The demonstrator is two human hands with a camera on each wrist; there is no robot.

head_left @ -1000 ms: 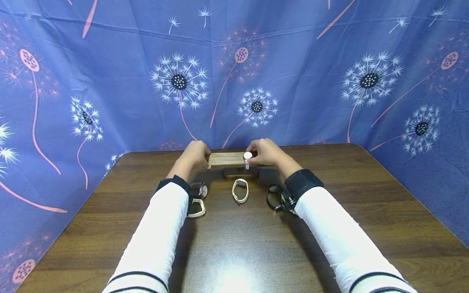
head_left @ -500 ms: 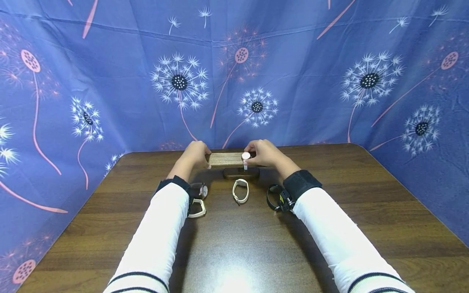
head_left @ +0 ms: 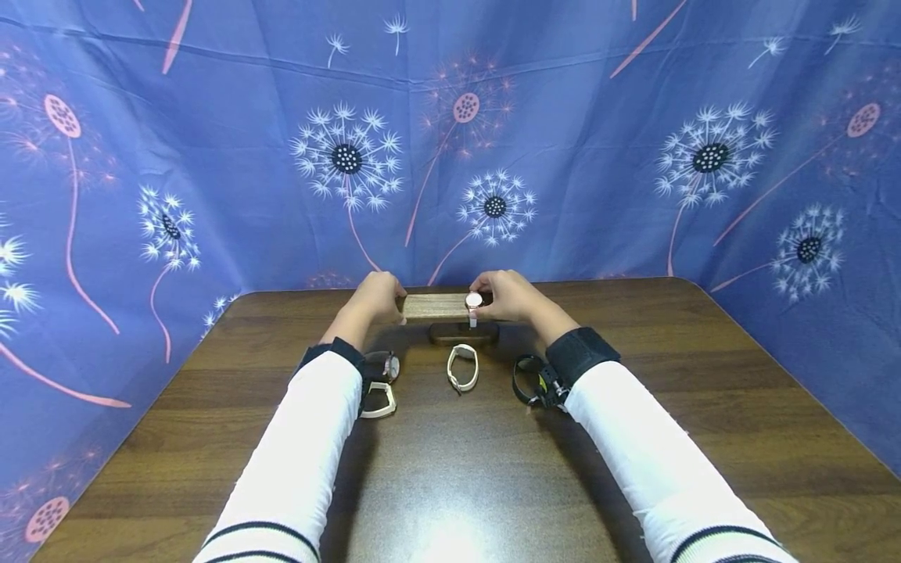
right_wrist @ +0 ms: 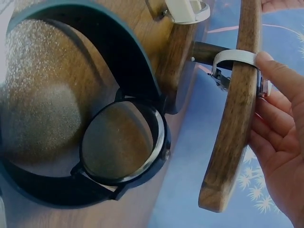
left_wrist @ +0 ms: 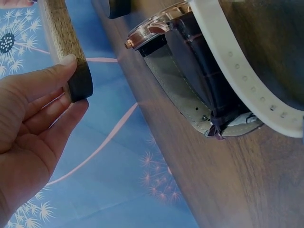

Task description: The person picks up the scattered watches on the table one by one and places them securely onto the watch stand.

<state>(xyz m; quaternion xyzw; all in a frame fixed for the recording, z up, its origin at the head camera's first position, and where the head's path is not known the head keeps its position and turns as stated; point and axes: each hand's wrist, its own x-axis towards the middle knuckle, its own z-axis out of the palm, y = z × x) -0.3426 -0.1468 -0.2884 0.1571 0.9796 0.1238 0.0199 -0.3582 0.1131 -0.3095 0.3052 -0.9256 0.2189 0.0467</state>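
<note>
Shifted slightly left, the watch [head_left: 474, 300] is looping over the wooden bar [head_left: 434, 306] between the pinching fingers of the right hand [head_left: 512, 294]; the left hand [head_left: 376, 297] is gripping the bar's end.

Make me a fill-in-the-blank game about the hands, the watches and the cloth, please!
1. The left hand holds an end of the wooden bar, while the small watch is pinched by the ____ hand.
2. The strap of that small watch goes over the bar and is coloured ____.
3. In the right wrist view, the face of the big dark watch is shaped like a ____.
4. The main colour of the cloth behind the table is ____.

Missing words: right; white; circle; blue.
</note>
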